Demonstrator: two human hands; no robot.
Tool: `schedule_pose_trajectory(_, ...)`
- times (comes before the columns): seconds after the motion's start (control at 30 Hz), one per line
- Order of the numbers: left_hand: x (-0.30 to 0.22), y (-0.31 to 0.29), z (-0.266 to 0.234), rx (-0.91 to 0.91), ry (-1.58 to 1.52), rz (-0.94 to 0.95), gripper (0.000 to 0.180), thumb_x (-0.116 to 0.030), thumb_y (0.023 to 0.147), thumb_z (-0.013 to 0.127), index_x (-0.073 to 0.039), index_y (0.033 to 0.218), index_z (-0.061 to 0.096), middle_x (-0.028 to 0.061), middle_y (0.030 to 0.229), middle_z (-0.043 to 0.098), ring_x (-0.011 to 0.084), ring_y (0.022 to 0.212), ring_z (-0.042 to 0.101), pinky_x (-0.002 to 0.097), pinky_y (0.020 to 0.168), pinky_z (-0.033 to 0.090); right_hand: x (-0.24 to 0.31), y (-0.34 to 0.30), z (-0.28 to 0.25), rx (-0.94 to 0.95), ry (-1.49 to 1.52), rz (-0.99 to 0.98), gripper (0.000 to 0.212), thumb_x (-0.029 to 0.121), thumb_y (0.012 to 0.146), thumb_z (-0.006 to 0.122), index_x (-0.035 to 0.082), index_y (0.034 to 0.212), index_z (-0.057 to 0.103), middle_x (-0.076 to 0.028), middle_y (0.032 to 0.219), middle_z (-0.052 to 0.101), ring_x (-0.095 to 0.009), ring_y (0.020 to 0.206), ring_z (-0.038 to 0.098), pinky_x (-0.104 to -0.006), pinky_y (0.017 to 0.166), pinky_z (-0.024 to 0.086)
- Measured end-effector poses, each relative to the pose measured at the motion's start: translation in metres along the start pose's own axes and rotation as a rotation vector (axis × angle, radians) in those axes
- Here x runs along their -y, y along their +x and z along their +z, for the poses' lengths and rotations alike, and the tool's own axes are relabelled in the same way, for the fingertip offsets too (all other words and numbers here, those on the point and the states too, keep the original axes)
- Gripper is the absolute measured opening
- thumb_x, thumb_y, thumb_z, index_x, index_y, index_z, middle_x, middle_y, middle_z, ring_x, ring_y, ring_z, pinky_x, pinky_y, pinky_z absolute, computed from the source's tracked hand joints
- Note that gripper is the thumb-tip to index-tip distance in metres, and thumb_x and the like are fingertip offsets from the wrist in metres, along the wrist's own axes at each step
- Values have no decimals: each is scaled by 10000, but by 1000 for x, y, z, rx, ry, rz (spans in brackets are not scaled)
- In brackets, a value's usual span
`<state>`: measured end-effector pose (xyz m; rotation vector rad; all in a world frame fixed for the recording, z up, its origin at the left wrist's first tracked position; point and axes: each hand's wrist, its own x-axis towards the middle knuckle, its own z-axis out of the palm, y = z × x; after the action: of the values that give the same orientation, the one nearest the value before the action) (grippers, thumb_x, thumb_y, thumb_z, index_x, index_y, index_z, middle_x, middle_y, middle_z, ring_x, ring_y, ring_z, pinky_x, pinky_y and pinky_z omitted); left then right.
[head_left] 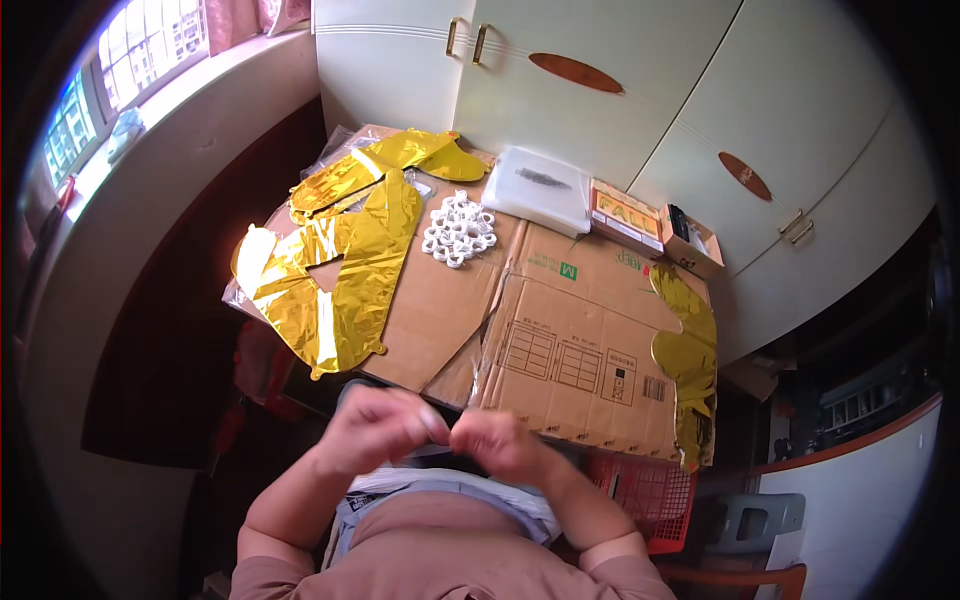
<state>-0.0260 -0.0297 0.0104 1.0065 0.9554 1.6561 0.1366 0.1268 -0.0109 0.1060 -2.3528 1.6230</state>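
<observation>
My left hand and my right hand meet just in front of the table's near edge, thumbs and fingers pinched, almost touching. Anything between the fingertips is too small or blurred to make out. Beyond them, on flattened cardboard, lies a flat gold foil balloon with a small triangular opening. Another gold foil piece rests behind it, partly overlapped. A cluster of small white looped rings sits near the middle. More gold foil hangs along the right edge of the cardboard.
At the back stand a white plastic box, a printed box and an open small carton with dark items. White cabinets rise behind them. A red basket and a grey stool are at lower right.
</observation>
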Motion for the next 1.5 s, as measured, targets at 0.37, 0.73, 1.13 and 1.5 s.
schedule_pose_trajectory(0.37, 6, 7, -1, -272, 279, 148, 116, -57, 881, 627, 14, 944, 693, 66, 809, 677, 122, 630, 608, 248, 591, 495, 19, -12, 3, 96, 155, 5, 127, 86, 912, 586, 23, 801, 581, -80, 727, 539, -195, 679, 548, -307, 630, 445)
schedule_pose_trajectory(0.73, 13, 8, 10, 116, 563, 77, 144, -86, 926, 607, -4, 1002, 698, 45, 849, 675, 63, 673, 588, 210, 572, 479, 23, 0, -17, -97, 9, -109, 14, 32, 865, 597, 20, 865, 603, -113, 752, 560, -244, 687, 580, -325, 622, 460)
schedule_pose_trajectory(1.13, -6, 7, 9, -140, -229, -95, 157, -107, 942, 587, -11, 989, 701, 35, 828, 691, 53, 585, 547, 194, 541, 449, 2, 15, -7, -29, -61, -75, 77, 62, 888, 596, 36, 816, 605, -102, 731, 565, -255, 665, 590, -336, 606, 468)
schedule_pose_trajectory(1.5, -10, 26, 9, -184, 407, 170, 133, -100, 925, 602, -12, 943, 700, 51, 813, 678, 86, 632, 583, 249, 587, 480, 16, 10, -1, 1, 43, -161, 44, -13, 844, 604, 28, 854, 594, -112, 746, 568, -237, 683, 586, -305, 629, 468)
